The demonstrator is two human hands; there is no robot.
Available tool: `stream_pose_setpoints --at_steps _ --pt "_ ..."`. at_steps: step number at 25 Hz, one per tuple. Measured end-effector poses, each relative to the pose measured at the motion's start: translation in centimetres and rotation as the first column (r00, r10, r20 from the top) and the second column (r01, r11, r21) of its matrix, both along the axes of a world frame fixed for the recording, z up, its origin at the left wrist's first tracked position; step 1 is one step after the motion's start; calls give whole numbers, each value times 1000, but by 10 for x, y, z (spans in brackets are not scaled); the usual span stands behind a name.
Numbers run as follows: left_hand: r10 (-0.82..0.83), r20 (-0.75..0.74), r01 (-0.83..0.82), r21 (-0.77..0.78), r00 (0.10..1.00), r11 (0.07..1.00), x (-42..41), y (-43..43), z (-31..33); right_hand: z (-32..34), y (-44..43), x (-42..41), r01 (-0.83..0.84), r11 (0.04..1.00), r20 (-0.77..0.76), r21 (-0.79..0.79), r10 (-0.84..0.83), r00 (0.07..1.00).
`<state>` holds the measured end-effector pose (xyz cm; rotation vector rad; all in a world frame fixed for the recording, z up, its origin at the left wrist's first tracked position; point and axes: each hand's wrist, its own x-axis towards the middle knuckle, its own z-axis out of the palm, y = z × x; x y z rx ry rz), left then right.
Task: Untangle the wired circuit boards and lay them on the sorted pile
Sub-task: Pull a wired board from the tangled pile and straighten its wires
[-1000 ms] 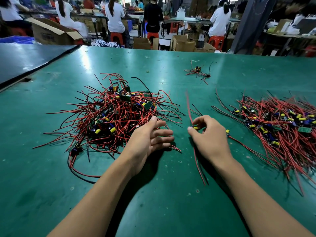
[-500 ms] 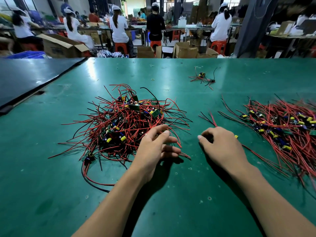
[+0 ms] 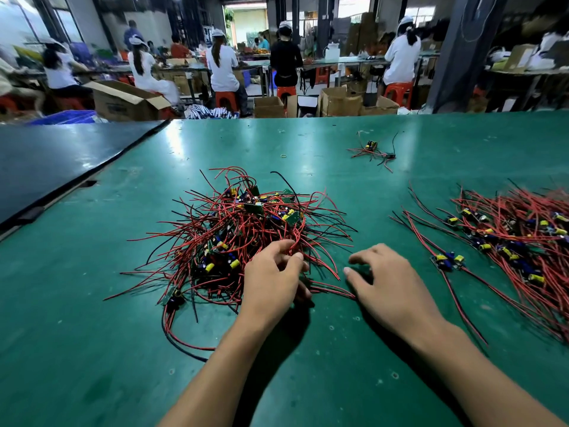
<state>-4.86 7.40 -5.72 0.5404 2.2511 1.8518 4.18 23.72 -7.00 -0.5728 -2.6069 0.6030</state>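
The sorted pile (image 3: 523, 241) is cut off at right. The left hand (image 3: 274, 278) curls into the near side of the central tangled pile (image 3: 246, 223); whether it pinches a wire is hidden. The right hand (image 3: 391, 282), between the piles, has its fingers loosely apart and holds nothing.

Electronics factory floor: seated workers (image 3: 222, 69), cartons (image 3: 123, 100).
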Motion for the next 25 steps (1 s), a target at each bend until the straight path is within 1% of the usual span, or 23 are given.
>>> stream_pose_setpoints --at_steps 2,5,7,9,11,15,17,19,21,23,24,25 --pt "18 -22 -19 -16 1000 1000 -1 -1 -1 -4 -7 -2 -75 997 -33 -26 74 997" --pt "42 -21 -42 -28 999 999 0 -1 -1 -7 -3 -3 -95 992 -88 -80 88 992" --pt "24 10 -24 -21 1000 1000 5 1 -1 -8 -2 -5 -79 986 -144 -147 58 988" --pt "7 32 -7 -13 999 1000 12 5 -1 -6 -1 -7 -49 954 -211 -295 -16 977" --pt "5 -2 -5 -41 1000 999 20 10 -2 -3 2 -8 -25 900 -244 -435 -91 966" --pt "-25 -97 19 -63 995 998 31 15 -3 -1 8 -6 -24 868 -266 -497 -126 956" --pt "-41 -189 33 -49 981 998 34 16 -3 -1 7 -4 -65 867 -253 -494 -72 965" --pt "-56 -293 60 6 954 998 37 17 -4 0 6 -3 -134 892 -201 -432 49 978" --pt "-54 -404 70 27 913 997 40 18 -6 2 6 -3 -170 941 -91 -294 149 985" --pt "-37 -456 58 31 889 998 41 19 -8 0 4 -4 -194 971 36 -137 201 979" --pt "-20 -458 40 34 889 999 40 19 -9 -1 3 -5 -200 976 62 -89 206 977" --pt "6 -451 12 38 892 999 38 19 -10 -3 2 -4 -195 978 43 -75 198 979"
